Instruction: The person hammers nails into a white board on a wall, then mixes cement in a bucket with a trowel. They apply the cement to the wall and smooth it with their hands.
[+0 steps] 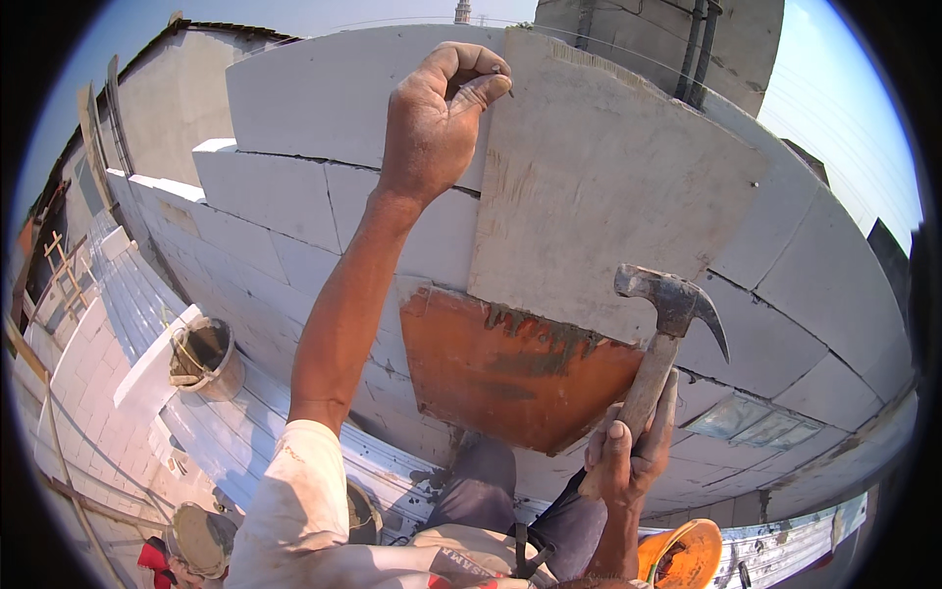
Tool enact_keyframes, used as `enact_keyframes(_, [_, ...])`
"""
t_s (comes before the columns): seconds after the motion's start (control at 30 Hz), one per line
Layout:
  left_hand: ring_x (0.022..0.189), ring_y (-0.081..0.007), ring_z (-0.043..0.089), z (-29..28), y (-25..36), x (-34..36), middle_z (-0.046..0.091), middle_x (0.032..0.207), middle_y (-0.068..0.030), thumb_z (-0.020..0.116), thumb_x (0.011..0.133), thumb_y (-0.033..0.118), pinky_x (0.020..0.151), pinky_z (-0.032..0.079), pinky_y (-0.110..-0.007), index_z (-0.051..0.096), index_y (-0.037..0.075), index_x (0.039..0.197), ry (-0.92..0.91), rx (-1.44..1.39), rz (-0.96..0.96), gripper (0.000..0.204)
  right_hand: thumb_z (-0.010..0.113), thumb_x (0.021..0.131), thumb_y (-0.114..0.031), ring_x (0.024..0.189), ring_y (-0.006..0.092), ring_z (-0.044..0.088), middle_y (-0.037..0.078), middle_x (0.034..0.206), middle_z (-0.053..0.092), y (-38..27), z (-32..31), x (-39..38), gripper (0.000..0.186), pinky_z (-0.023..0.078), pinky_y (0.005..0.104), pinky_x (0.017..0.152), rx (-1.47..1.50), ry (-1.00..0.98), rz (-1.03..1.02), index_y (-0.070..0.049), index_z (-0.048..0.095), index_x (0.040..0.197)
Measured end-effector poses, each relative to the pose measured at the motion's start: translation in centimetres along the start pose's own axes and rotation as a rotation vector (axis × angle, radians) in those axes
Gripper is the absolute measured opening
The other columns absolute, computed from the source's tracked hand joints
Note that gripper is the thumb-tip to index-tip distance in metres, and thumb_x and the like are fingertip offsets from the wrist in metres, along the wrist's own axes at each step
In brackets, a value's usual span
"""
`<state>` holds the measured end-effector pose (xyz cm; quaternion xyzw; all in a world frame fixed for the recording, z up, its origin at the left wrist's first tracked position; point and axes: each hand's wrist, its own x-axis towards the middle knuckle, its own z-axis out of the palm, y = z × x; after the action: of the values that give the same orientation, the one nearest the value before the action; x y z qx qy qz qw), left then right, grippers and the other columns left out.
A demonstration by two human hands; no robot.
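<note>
My left hand (432, 128) is raised near the top of a wall of pale blocks (285, 196), thumb and forefinger pinching a small nail (510, 91). Behind the nail is the upper left edge of a grey flat panel (608, 187) set against the wall. Another nail (755, 184) sticks out of that panel's right side. Lower down, my right hand (633, 456) grips a claw hammer (651, 381) by its wooden handle, head up, in front of the panel's lower right. Below the panel, an orange-brown board (520, 373) smeared with wet mortar lies against the blocks.
Corrugated metal sheeting (235, 442) runs below the wall, carrying a mortar bucket (208, 358) at left. An orange bucket (687, 552) stands at lower right. A thin string line (628, 64) crosses above the panel. At lower left, another person's red sleeve (154, 560) shows near a container (201, 540).
</note>
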<state>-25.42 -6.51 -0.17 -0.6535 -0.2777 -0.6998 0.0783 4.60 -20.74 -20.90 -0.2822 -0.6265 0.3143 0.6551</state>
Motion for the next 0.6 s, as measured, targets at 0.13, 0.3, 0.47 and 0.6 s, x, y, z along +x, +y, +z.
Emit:
enact_keyframes(0.13, [0.100,-0.0132,0.067,0.4,-0.2,2.4,0.074,0.096,0.0001,0.073,0.098,0.022,0.097,0.052,-0.034,0.074,0.009,0.102,-0.121,0.043,-0.072,0.013,0.057,0.106,-0.017,0.049,0.0085,0.050,0.009,0.084,0.057,0.0,-0.1,0.0,0.078,0.042,0.0243,0.042,0.010,-0.022,0.050,0.000,0.008,0.165])
enact_keyframes(0.3, [0.099,-0.0158,0.068,0.6,-0.5,2.9,0.075,0.096,-0.0017,0.074,0.096,0.019,0.101,0.051,-0.036,0.075,0.009,0.102,-0.193,0.107,-0.069,0.012,0.055,0.102,0.000,0.052,0.0073,0.051,0.012,0.092,0.063,0.4,-0.8,1.1,0.075,0.043,0.0245,0.046,-0.029,-0.083,-0.014,0.005,0.012,0.163])
enact_keyframes(0.47, [0.098,-0.0161,0.070,1.2,-0.9,3.3,0.076,0.096,-0.0047,0.074,0.096,0.017,0.102,0.051,-0.036,0.074,0.006,0.103,-0.184,0.158,-0.018,0.013,0.059,0.097,0.005,0.067,0.0121,0.064,0.022,0.117,0.066,-0.8,-1.3,4.6,0.077,0.055,0.0284,0.059,-0.225,-0.127,-0.130,0.005,0.019,0.163])
enact_keyframes(0.6, [0.098,-0.0157,0.071,1.0,-0.8,3.3,0.077,0.098,-0.0061,0.074,0.096,0.015,0.098,0.054,-0.035,0.074,0.004,0.103,-0.205,0.224,-0.015,0.013,0.064,0.095,0.003,0.093,0.0219,0.072,0.026,0.135,0.063,-2.2,0.4,9.9,0.076,0.062,0.0359,0.076,-0.352,-0.119,-0.288,0.003,0.026,0.162])
